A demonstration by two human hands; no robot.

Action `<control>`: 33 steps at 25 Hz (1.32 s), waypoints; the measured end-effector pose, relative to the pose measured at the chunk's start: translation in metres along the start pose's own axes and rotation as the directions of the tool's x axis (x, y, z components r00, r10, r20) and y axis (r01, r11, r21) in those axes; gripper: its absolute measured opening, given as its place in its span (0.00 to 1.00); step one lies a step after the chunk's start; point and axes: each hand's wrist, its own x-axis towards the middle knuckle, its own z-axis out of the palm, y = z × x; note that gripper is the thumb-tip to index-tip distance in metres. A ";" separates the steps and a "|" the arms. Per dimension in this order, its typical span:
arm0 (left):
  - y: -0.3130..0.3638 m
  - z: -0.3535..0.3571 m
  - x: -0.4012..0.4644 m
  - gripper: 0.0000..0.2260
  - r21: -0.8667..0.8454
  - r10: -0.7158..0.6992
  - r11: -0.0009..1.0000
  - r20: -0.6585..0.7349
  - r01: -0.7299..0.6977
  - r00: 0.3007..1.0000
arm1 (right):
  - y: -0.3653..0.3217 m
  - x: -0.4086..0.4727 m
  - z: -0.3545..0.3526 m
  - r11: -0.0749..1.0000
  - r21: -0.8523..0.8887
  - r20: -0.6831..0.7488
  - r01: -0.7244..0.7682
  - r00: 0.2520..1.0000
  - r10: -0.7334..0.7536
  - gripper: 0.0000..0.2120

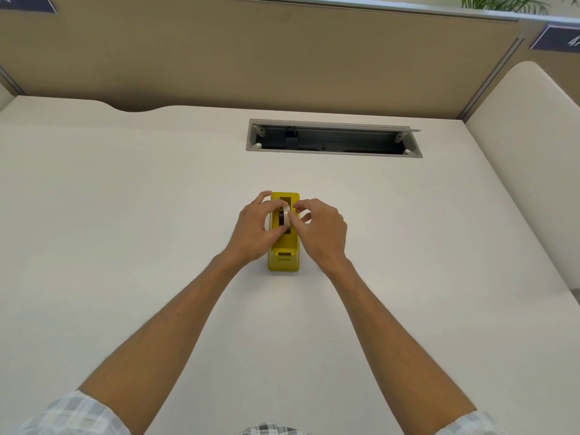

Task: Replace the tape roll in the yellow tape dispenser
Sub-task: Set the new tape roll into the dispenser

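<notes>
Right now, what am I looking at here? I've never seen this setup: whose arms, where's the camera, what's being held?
There is no machine: a person wears one camera on the head, looking down at their own bare arms. On the white desk stands a yellow dispenser. The left hand and right hand both pinch a tape roll sitting in or just above the dispenser's slot. Behind it is an open cable tray set into the desk.

- I'm looking at an office cubicle: a pale desk (125,215) closed in behind by a tan partition (282,58).
- A cable tray (334,138) sits sunk into the desk.
- Numbered signs (558,37) hang on the partition, with plant leaves (502,1) above it.
</notes>
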 end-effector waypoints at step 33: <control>-0.009 0.002 0.001 0.19 -0.019 0.029 0.999 -0.005 -0.029 1.000 | -0.002 -0.003 0.000 0.985 -0.057 0.027 0.164 0.986 -0.163 0.09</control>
